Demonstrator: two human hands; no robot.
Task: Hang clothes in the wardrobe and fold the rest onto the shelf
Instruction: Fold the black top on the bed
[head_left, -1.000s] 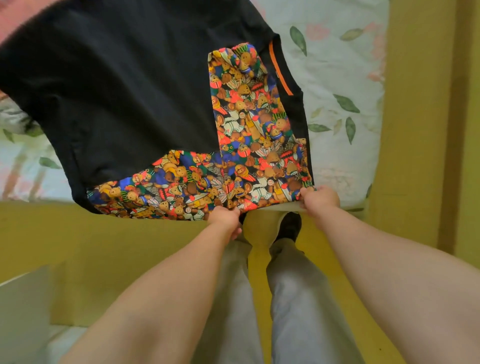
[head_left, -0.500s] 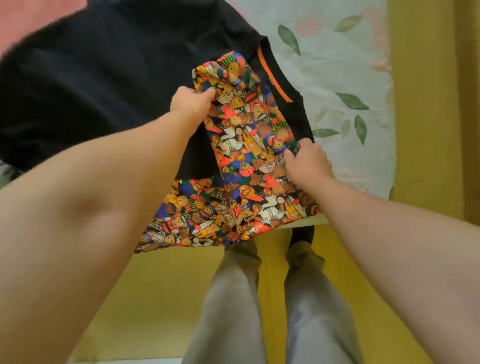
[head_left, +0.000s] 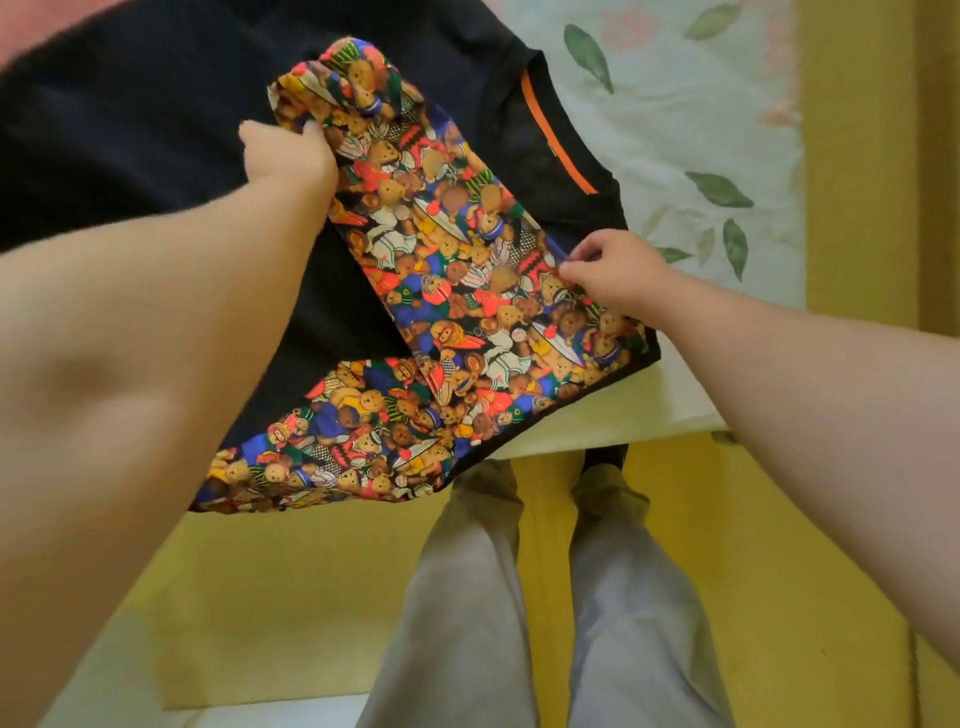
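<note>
Folding step: left hand (head_left: 291, 156) grips bear-print panel (head_left: 457, 249) of black shirt (head_left: 130, 130); right hand (head_left: 618, 273) pinches its edge. Next, probably: smooth fold flat.

I can't read any words or numbers here; the black shirt (head_left: 156, 130) only shows teddy bear pictures (head_left: 467, 270) and an orange stripe (head_left: 556, 135).

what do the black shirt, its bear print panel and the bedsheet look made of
Black shirt: matte, soft-draping knit, probably cotton; no shine. Bear print panel: smoother printed cloth, possibly woven; it bunches crisply in the left hand. Bedsheet: thin matte leaf-printed fabric, maybe cotton.
</note>
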